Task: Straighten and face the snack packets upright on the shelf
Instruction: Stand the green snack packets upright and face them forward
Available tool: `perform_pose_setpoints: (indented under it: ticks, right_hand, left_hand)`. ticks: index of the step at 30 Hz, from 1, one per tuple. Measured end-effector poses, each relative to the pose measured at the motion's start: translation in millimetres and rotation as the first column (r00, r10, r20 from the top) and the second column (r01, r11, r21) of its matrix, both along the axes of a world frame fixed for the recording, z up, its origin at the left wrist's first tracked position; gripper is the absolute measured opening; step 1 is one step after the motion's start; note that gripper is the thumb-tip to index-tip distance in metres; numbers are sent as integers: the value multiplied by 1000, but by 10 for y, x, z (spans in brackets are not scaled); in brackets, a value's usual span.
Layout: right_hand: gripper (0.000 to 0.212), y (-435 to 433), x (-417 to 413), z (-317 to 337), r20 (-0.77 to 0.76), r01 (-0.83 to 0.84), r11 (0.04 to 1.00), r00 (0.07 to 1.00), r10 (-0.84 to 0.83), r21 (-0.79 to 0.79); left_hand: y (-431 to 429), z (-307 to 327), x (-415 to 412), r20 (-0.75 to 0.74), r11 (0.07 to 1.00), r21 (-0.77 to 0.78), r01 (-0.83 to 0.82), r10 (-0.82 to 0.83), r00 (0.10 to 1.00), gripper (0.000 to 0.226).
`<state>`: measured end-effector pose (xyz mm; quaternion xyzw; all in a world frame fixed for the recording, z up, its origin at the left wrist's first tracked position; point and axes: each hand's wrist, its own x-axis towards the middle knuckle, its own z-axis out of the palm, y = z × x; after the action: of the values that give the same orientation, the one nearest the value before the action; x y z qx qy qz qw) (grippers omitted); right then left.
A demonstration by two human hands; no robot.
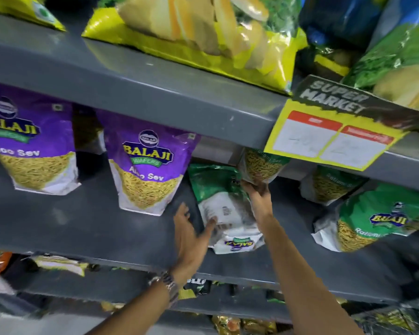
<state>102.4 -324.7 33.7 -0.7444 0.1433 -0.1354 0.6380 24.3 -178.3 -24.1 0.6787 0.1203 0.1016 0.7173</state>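
Near the front edge of the middle shelf (107,228) I see a green packet (224,209) lying back-side up w/ its logo upside down. Left hand (191,235) is beside it, fingers (211,224) spread loose, thumb touching its white panel. Right hand (258,194) reaches deeper; its fingers pinch the bottom of another sev packet (261,165) further back. Two purple Aloo Sev packets (145,170) stand upright to the left.

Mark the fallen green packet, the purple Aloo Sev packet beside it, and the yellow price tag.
fallen green packet (224,209): head view, white back panel.
purple Aloo Sev packet (147,151): head view, logo on front.
yellow price tag (307,139): head view, left white box.
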Motion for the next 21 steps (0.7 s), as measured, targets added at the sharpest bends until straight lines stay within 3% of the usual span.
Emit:
perform_pose_setpoints:
  ticks: [2,4,6,9,13,18,21]
  right_hand:
    - [25,-293,28,-140,-212,-49,998,976,57,42]
    - [22,-520,-15,-276,-402,-156,987,907,126,-42]
    - [26,-609,-70,-352,-487,-232,973,849,207,10]
    - [26,-582,-103,-371,-438,-225,961,856,274,161]
    - [46,-564,-204,-366,-336,-238,944,890,306,229]
    - [57,-704,-279,-138,-100,-336,921,928,360,197]
    - [65,-792,-224,73,18,-280,931,959,284,235]
  left_hand:
    - [-176,44,258,-205,976,-218,-16,-30,978,64]
    - [-202,57,462,-281,920,-391,42,-162,946,29]
    - [-135,69,519,-338,907,-401,130,-278,899,17]
    - [-31,64,516,-396,895,-368,253,-397,828,42]
    - [65,102,384,-381,912,-240,332,-403,832,39]
    - [-9,227,333,-141,954,-62,292,-298,944,60]
    - [-107,327,499,45,947,73,312,-315,948,65]
